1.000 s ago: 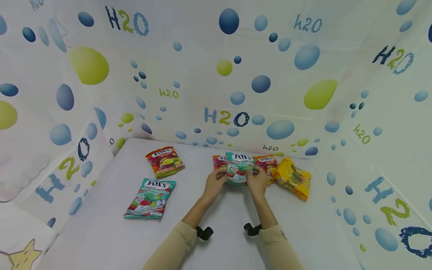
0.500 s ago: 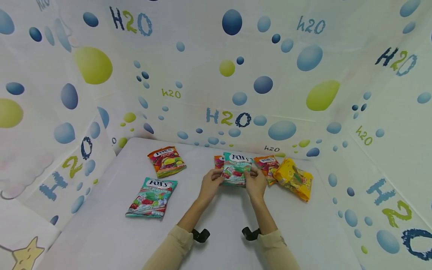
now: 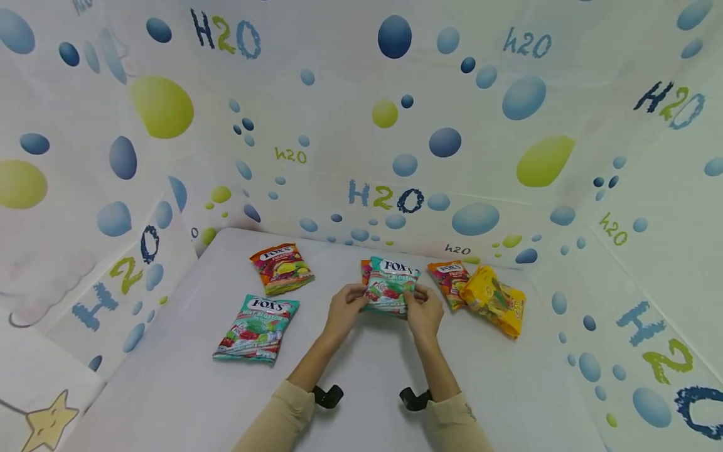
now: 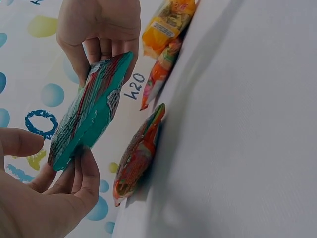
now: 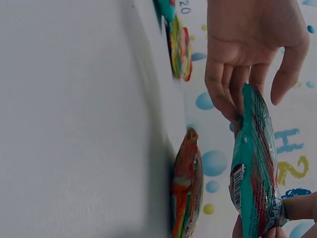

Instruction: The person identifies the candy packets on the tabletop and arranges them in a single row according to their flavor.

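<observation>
A teal Fox's Mint Blossom candy bag (image 3: 390, 285) is held up off the table between both hands. My left hand (image 3: 343, 312) supports its left edge, fingers curled behind it; in the left wrist view the thumb (image 4: 22, 142) stands apart from the wrapper. My right hand (image 3: 425, 316) grips the other side with the thumb on the front. Partly hidden behind the held bag is an orange Fox's Fruits candy bag (image 3: 366, 270). Seen from the right wrist, this orange bag (image 5: 187, 186) rests on the table near the wall.
Another orange Fox's bag (image 3: 450, 279) touches a yellow candy bag (image 3: 494, 302) on the right. At the left lie a Fruits bag (image 3: 281, 269) and a second teal Mint Blossom bag (image 3: 257, 329). A printed sheet (image 3: 316, 113) walls the white table (image 3: 373, 389).
Both hands have shifted slightly left and nearer with the teal bag. More of the right orange bag shows now, and less of the one behind. The head view has also drifted slightly.
</observation>
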`<state>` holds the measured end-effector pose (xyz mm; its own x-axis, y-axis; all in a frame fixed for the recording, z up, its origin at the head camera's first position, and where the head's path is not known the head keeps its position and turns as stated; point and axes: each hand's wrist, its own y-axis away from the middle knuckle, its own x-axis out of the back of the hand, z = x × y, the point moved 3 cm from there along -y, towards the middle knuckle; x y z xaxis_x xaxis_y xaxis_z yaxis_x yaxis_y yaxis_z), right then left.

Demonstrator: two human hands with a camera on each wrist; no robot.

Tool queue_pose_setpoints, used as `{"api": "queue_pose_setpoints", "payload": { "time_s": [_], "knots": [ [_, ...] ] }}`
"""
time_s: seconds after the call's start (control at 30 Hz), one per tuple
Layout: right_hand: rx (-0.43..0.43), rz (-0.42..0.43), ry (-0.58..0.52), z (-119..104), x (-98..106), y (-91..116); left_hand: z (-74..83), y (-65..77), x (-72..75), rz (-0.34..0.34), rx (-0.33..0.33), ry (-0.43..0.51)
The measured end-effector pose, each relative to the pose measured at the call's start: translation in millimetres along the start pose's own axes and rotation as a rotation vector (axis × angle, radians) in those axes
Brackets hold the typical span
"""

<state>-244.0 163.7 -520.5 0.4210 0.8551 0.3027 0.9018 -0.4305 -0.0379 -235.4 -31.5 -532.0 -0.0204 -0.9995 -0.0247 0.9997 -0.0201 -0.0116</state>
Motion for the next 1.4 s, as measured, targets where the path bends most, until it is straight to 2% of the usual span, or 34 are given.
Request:
{"api": "queue_pose_setpoints", "payload": {
  "time_s": [0.17, 0.33, 0.47, 0.7, 0.87, 1.33, 1.4],
  "knots": [
    [-0.008, -0.008, -0.026, 1, -5, 7, -7.5, 3.2, 8.7, 0.026, -0.003, -0.009],
    [0.005, -0.021, -0.043, 1, -10, 14, -7.0, 8.9, 16.7, 0.039, -0.007, 0.002],
    [0.03, -0.022, -0.046, 0, -14, 19, -9.2, 11.4, 23.4, 0.053, 0.003, -0.003],
    [0.012, -0.042, -0.069, 0, -22, 28, -12.2, 18.4, 36.9, 0.05, 0.047, 0.002],
    [0.015, -0.04, -0.08, -1, -29, 36, -13.8, 26.8, 45.8, 0.077, 0.046, 0.0],
    [0.008, -0.079, -0.094, -4, -42, 52, -13.0, 38.9, 65.7, 0.095, 0.04, 0.006],
    [0.01, -0.089, -0.098, -4, -43, 54, -7.9, 42.2, 67.6, 0.089, 0.052, 0.006]
  ]
}}
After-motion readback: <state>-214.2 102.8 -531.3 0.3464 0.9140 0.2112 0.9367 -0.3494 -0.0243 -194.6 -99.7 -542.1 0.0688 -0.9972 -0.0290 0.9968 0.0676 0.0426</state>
